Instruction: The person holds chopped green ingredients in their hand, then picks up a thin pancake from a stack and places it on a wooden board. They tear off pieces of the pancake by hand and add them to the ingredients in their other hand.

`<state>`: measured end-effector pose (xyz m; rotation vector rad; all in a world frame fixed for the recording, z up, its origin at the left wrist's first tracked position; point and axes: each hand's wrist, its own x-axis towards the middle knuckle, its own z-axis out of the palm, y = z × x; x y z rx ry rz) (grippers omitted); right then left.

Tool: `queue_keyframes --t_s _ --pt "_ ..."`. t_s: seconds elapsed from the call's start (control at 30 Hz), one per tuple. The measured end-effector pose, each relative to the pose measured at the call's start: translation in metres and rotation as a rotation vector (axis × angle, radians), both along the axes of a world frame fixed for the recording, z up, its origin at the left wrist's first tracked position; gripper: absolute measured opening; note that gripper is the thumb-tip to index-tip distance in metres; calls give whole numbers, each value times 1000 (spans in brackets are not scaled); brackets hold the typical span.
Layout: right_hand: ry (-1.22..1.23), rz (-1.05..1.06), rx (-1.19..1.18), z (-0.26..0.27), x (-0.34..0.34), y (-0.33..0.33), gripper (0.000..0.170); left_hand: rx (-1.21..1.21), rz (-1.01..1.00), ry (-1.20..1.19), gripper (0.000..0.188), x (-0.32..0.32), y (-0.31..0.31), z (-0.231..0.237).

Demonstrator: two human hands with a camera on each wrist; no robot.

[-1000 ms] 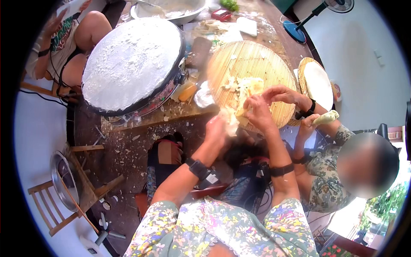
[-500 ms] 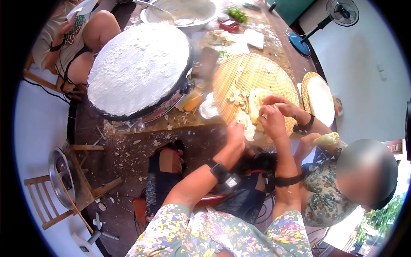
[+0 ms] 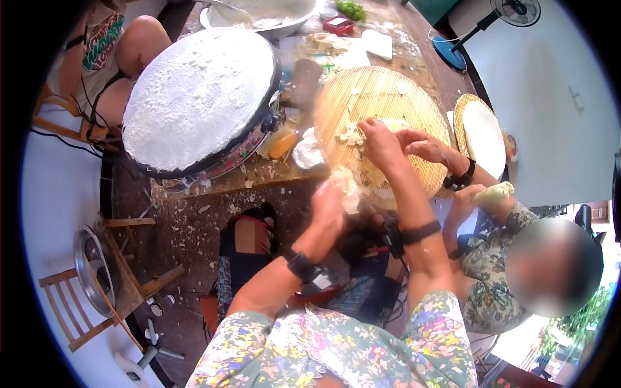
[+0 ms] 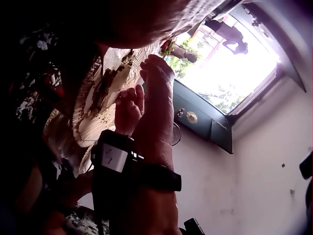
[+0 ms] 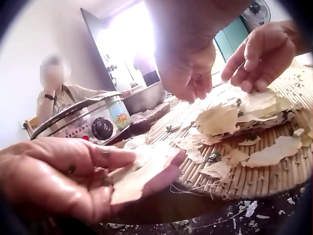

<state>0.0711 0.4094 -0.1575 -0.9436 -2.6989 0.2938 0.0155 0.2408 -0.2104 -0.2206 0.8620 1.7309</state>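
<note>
My left hand [image 3: 328, 202] pinches a flat, thin pale sheet [image 3: 347, 189] at the near edge of the round slatted board [image 3: 336, 97]. In the right wrist view, this sheet [image 5: 142, 171] lies across the fingers of my left hand [image 5: 58, 176], thumb on top. Over the board, my right hand [image 3: 383, 145] has its fingers bent downward and bunched; whether they pinch anything is hidden. Flaky layered pieces [image 5: 217, 120] with green bits lie beneath. The other person's hand [image 3: 424, 143] is beside mine, at the pieces.
A round griddle [image 3: 197, 97] with a white layer stands on the left, with a metal bowl [image 3: 284, 24] behind. At the right are a smaller board with a pale round sheet [image 3: 484, 136], a seated person [image 3: 498, 281] and a fan [image 3: 517, 10]. Another person sits at upper left.
My right hand has moved up and left over the board, away from its place against the other person's fingers. My left hand still holds the pale sheet. The head view has shifted.
</note>
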Motion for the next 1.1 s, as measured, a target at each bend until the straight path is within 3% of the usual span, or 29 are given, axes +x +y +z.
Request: queue_keyframes --t_s 0.07,0.1,0.13,0.17,0.2,0.27,0.3,0.33,0.4,0.47,0.5,0.63,0.73,0.83,0.93,0.97,1.1 --pt "-102 -21 64 -11 -10 7 24 -24 -56 63 27 -10 -18 -4" --pt "-98 -131 -23 -14 -12 8 22 3 -75 24 28 -16 -22 -6" --pt "-360 -83 44 -6 -15 9 17 29 -98 -22 28 -16 -24 -6" --pt "-357 -65 119 -11 1 14 15 -19 -118 -94 30 -21 -27 16" --pt "-309 5 180 -23 -8 13 14 14 -26 -89 29 -15 -23 -40" --pt "-183 54 96 2 -23 -17 13 -106 11 141 27 -20 -22 -50" --pt "-210 34 -33 6 -20 -21 13 -18 40 40 25 -24 -17 -30" --pt "-230 116 -53 13 -11 -26 17 -8 -8 -2 25 -23 -17 -8" --pt "-242 68 -113 9 -5 -31 26 -2 -8 18 25 -24 -14 -10" --pt "-89 27 62 19 7 -43 36 -28 11 31 25 -24 -14 -6" --pt "-234 -36 -15 26 10 -46 49 -29 16 35 25 -23 -10 -4" --pt "-376 45 -2 20 9 -55 63 -51 3 56 26 -19 -10 -7" --pt "-212 180 174 3 9 -47 45 -58 5 66 26 -20 -13 -3" --pt "-182 218 3 10 3 -42 39 -58 18 47 27 -25 -14 2" --pt "-195 245 75 3 0 -32 31 64 47 -10 24 -32 -11 0" --pt "-157 238 108 2 -3 -32 22 29 32 22 23 -35 -10 0" --pt "-157 160 17 7 -15 -36 20 -60 30 142 23 -40 -9 6"
